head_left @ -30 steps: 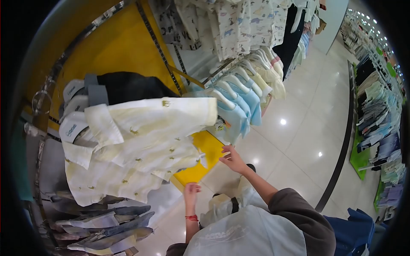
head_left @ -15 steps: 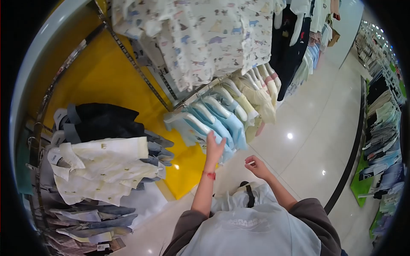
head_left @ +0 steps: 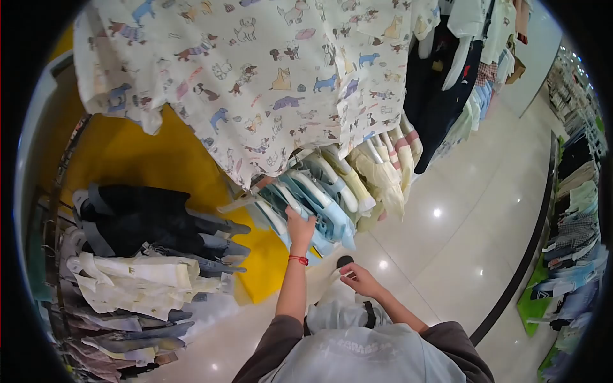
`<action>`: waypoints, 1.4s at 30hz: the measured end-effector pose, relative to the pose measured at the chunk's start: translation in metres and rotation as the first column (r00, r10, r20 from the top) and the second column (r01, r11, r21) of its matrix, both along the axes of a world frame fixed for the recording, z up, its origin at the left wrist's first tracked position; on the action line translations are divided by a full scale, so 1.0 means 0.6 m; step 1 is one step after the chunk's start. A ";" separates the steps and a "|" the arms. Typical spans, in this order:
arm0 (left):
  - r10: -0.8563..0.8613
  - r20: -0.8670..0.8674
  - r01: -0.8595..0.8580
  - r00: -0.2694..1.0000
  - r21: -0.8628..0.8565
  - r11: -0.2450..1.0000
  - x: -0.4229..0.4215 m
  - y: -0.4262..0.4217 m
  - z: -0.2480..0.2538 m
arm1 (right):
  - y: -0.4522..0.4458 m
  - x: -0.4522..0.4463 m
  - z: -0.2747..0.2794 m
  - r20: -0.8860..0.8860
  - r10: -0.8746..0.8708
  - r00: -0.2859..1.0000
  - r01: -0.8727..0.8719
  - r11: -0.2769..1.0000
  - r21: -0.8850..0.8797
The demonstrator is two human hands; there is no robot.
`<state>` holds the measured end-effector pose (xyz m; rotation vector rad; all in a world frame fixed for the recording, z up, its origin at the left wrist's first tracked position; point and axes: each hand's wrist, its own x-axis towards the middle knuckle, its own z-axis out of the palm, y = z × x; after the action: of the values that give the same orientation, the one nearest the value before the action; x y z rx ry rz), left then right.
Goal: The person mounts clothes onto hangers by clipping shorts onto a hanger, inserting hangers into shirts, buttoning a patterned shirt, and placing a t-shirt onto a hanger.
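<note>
My left hand (head_left: 300,230), with a red bracelet at its wrist, is closed on a light blue garment (head_left: 325,214) on a white hanger, among several light blue garments on a low rail. The exact spot under my fingers is partly hidden. My right hand (head_left: 359,279) hovers in front of my waist, loosely bent with fingers apart and nothing in it. Above the rail hangs a large white shirt with a dog print (head_left: 274,76), covering part of the hangers.
Pale yellow garments (head_left: 377,166) hang farther along the rail, with dark trousers (head_left: 440,83) beyond. To the left, dark shorts (head_left: 134,217) and a cream shirt (head_left: 137,277) hang on another rack. A yellow panel (head_left: 262,274) stands low beside it. More racks (head_left: 571,236) line the right side.
My view has shifted closer, so the dog-print shirt looks larger. My left hand has moved in among the blue garments and closed on one. My right hand has drawn slightly lower towards my body.
</note>
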<state>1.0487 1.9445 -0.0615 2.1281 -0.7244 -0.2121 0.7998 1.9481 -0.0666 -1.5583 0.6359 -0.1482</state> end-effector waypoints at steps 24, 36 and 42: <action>0.080 0.062 -0.087 0.995 0.119 0.989 -0.013 0.062 0.001 | -0.177 0.157 -0.068 -0.127 0.054 0.990 -0.115 0.832 -0.543; 0.407 -0.060 -0.398 0.912 0.115 0.910 -0.113 0.006 -0.021 | -0.264 0.035 -0.045 -0.143 0.329 0.934 -0.354 0.787 -0.505; 0.478 -0.099 -0.479 0.873 0.010 0.878 -0.164 -0.003 -0.131 | -0.267 -0.006 -0.095 -0.124 0.376 0.918 -0.376 0.732 -0.568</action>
<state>0.9505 1.9428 -0.1401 2.1925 -0.1220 -0.0409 0.7963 1.7879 -0.1236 -2.2590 0.2568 -0.0318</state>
